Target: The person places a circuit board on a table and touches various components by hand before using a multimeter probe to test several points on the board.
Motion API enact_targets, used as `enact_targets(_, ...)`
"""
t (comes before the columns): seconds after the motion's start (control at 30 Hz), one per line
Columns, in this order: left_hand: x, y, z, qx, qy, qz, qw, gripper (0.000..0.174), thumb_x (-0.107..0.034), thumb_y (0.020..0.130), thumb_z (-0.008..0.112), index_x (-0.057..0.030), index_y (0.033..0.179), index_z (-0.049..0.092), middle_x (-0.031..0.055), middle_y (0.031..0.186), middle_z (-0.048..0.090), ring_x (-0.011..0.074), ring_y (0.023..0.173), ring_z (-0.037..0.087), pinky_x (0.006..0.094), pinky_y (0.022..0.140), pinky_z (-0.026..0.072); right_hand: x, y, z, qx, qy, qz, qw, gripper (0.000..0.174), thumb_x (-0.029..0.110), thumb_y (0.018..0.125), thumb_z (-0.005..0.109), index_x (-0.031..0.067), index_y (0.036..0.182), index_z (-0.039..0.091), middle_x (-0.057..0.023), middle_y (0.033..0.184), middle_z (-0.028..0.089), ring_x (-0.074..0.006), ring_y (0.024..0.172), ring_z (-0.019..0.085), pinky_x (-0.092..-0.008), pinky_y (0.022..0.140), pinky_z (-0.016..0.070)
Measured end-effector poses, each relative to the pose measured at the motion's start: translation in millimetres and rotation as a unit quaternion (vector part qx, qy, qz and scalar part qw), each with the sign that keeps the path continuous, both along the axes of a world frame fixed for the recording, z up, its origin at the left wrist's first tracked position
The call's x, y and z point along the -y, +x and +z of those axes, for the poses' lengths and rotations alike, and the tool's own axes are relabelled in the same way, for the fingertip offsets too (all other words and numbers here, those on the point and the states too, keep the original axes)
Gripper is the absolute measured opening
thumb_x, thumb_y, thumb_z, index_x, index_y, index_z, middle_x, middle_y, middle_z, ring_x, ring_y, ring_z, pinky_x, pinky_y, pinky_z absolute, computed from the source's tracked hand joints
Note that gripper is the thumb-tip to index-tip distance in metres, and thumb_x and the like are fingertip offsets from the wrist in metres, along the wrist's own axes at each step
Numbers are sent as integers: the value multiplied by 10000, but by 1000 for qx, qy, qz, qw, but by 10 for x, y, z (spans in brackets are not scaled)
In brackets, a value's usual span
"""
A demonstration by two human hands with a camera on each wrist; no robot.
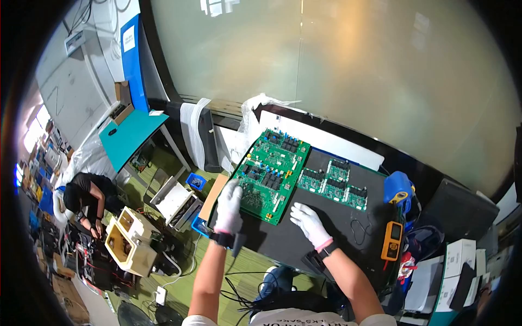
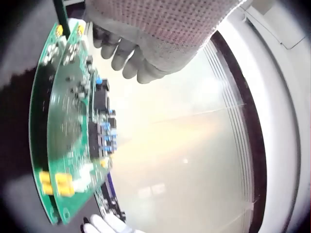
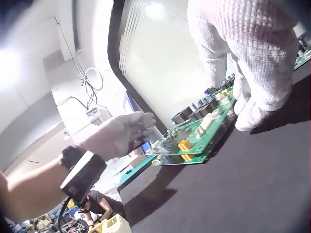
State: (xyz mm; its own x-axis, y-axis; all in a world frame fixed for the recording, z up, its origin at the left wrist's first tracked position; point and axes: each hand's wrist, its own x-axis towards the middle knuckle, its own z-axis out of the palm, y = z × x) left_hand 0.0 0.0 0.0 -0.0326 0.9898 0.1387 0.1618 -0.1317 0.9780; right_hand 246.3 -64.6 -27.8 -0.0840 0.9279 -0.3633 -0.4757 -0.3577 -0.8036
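Note:
Two large green circuit boards (image 1: 277, 158) lie one above the other on the black tabletop (image 1: 272, 239), with black, blue and yellow components on the upper one. My left hand (image 1: 229, 208), in a white glove, is at their left edge with its fingers extended. In the left wrist view, the fingers of this hand (image 2: 160, 36) are loosely bent beside the boards and grip nothing. My gloved right hand (image 1: 311, 225) hovers near the boards' lower right side, fingers loosely extended. The right wrist view puts its fingertips (image 3: 252, 116) close to the boards' edge.
Several smaller green circuit boards (image 1: 334, 188) lie to the right. At the table's right side are a blue device (image 1: 398, 188) and an orange handheld meter (image 1: 391, 240). A thin black cable (image 1: 360, 224) lies nearby. Another person (image 1: 95, 198) works at the far left.

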Motion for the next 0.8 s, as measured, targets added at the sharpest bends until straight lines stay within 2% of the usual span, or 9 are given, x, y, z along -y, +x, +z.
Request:
enact_targets(0.07, -170, -100, 276, 6, -13, 13, 1000, 439, -220, 901, 472, 45, 1250, 442, 140, 1221, 519, 199, 1148, 467, 294, 964, 353, -174, -179, -64, -21, 37, -20, 999, 603, 119, 838, 560, -42, 1345, 277, -131, 1366, 347, -187, 1183, 410, -339, 982, 341)
enact_targets(0.2, -440, -264, -108, -15, -75, -34, 996, 473, -233, 912, 477, 45, 1287, 405, 120, 1241, 510, 175, 1139, 473, 272, 977, 341, -188, -202, -136, -34, 40, -16, 998, 703, 156, 823, 565, 1, 1392, 182, -25, 1272, 404, -147, 1144, 400, -353, 1005, 269)
enact_targets(0.43, -604, -248, -205, 43, -108, -31, 993, 404, -210, 912, 469, 38, 1231, 478, 102, 1166, 563, 161, 1049, 533, 270, 921, 397, -221, -259, 19, -59, -16, -33, 998, 778, 168, 813, 572, 15, 1411, 97, -43, 1266, 416, -171, 1219, 360, -380, 1062, 179)
enact_targets(0.57, -641, -296, -303, 120, -113, -55, 985, 315, -218, 912, 467, 12, 1104, 568, 48, 983, 626, 124, 870, 588, 264, 795, 461, -191, -268, 61, -84, -23, -39, 995, 801, 163, 812, 566, 38, 1419, 59, -39, 1271, 419, -163, 1243, 340, -346, 1072, 156)
enact_targets(0.6, -589, -273, -246, 124, -107, -45, 985, 282, -222, 913, 465, -3, 1036, 593, 29, 907, 630, 109, 797, 590, 255, 731, 473, -178, -285, 65, -83, -41, -68, 993, 649, 150, 827, 541, 64, 1386, 223, -10, 1206, 470, -124, 1155, 410, -330, 1019, 249)
enact_targets(0.63, -494, -241, -132, 176, -127, -71, 974, 290, -226, 915, 467, 5, 1042, 589, 38, 906, 630, 116, 796, 591, 248, 721, 476, -162, -240, 70, -85, -39, -75, 993, 649, 150, 827, 541, 64, 1386, 223, -10, 1206, 470, -124, 1155, 410, -330, 1019, 249)
enact_targets(0.7, -241, -134, 80, 167, -102, -73, 978, 303, -232, 917, 467, 13, 1055, 578, 36, 908, 630, 117, 790, 594, 244, 712, 481, -47, -112, 66, -133, 42, -18, 990, 444, 130, 847, 509, 93, 1275, 399, 24, 1099, 519, -81, 996, 474, -278, 888, 353)
enact_targets(0.73, -103, -80, 132, 171, -105, -75, 977, 346, -238, 919, 465, 30, 1121, 548, 63, 1002, 615, 129, 878, 582, 259, 790, 465, 67, -61, 232, -128, 64, -29, 989, 273, 111, 867, 473, 106, 1138, 497, 45, 1018, 536, -64, 874, 488, -227, 769, 382)
enact_targets(0.8, 215, 89, 246, 150, -77, -69, 983, 362, -233, 919, 464, 35, 1154, 528, 76, 1059, 595, 135, 934, 563, 268, 836, 442, 286, 123, 222, -146, 66, -49, 986, 290, 107, 880, 467, 75, 1168, 478, 24, 1014, 530, -71, 886, 494, -226, 783, 395)
